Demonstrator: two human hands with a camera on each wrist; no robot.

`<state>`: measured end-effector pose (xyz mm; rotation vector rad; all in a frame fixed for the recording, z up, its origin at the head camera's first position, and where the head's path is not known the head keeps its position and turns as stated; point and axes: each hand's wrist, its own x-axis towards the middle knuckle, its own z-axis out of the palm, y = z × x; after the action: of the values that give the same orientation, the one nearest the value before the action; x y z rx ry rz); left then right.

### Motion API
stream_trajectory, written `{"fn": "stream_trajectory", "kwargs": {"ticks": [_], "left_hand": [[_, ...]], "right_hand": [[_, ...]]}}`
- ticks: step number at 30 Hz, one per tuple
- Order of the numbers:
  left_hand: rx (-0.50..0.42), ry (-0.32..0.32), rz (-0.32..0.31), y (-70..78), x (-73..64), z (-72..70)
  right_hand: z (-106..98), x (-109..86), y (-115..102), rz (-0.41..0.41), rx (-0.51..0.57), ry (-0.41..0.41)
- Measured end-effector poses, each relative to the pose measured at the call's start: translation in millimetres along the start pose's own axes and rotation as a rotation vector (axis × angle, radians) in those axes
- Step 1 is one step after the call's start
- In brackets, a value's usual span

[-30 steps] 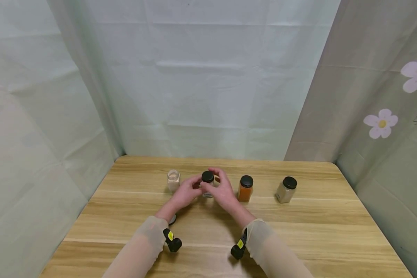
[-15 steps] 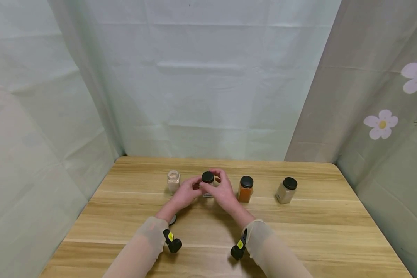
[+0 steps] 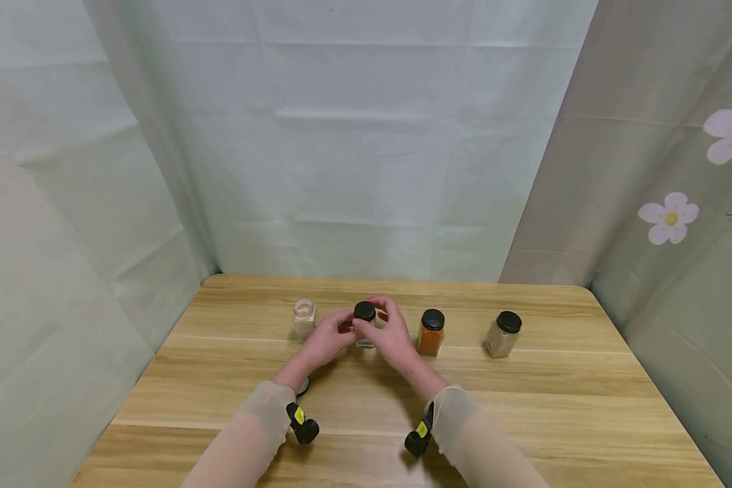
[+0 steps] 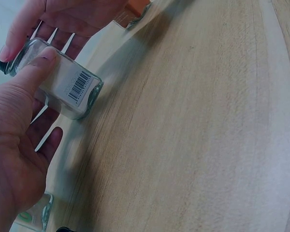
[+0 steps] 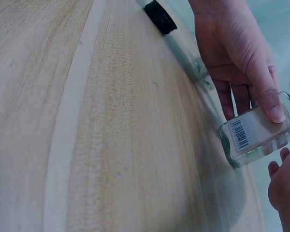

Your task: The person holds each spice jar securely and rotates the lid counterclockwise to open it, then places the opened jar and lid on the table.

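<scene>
A small glass jar (image 4: 63,87) with a pale powder, a barcode label and a black lid (image 3: 364,310) stands roughly upright between both hands. My left hand (image 3: 326,339) grips its body, the thumb (image 5: 270,99) lying over the label. My right hand (image 3: 395,337) is curled round the lid, its thumb and fingers at the top of the jar. Whether the jar's base touches the table, I cannot tell. Left of it stands an uncapped jar (image 3: 304,324) of pale powder. A loose black lid (image 5: 160,17) lies on the table, partly hidden by my left arm in the head view.
To the right stand a capped jar of orange powder (image 3: 430,339) and a capped jar of beige powder (image 3: 502,335). They share a wooden table (image 3: 561,420) with pale curtains (image 3: 366,169) behind and at the sides.
Very little differs. My right thumb shifts slightly at the lid, while both hands and the jar stay in the same place.
</scene>
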<state>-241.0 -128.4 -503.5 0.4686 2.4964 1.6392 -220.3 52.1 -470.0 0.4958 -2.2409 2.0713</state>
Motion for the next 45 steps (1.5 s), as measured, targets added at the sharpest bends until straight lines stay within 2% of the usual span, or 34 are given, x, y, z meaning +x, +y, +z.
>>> {"fn": "stream_trajectory", "kwargs": {"ticks": [4,11,14,30,37,45], "left_hand": [[0.001,-0.003,0.017,-0.2,0.2,0.3],[-0.006,0.003,0.028,-2.1,1.7,1.2],[-0.005,0.010,0.034,-3.9,3.0,2.1],[0.004,0.014,0.020,-3.8,2.4,1.5],[-0.028,0.007,0.016,-4.8,2.8,2.5],[-0.024,0.019,-0.003,-3.8,2.8,2.7]], "right_hand": [[-0.7,-0.2,-0.2,-0.003,-0.023,-0.006],[0.2,9.9,33.3,-0.040,-0.037,0.008],[-0.1,11.2,38.6,-0.051,-0.041,0.013],[-0.1,11.4,40.5,-0.078,-0.082,0.017],[-0.4,8.4,39.9,-0.040,-0.050,0.009],[0.5,9.0,36.9,0.033,-0.020,0.020]]}}
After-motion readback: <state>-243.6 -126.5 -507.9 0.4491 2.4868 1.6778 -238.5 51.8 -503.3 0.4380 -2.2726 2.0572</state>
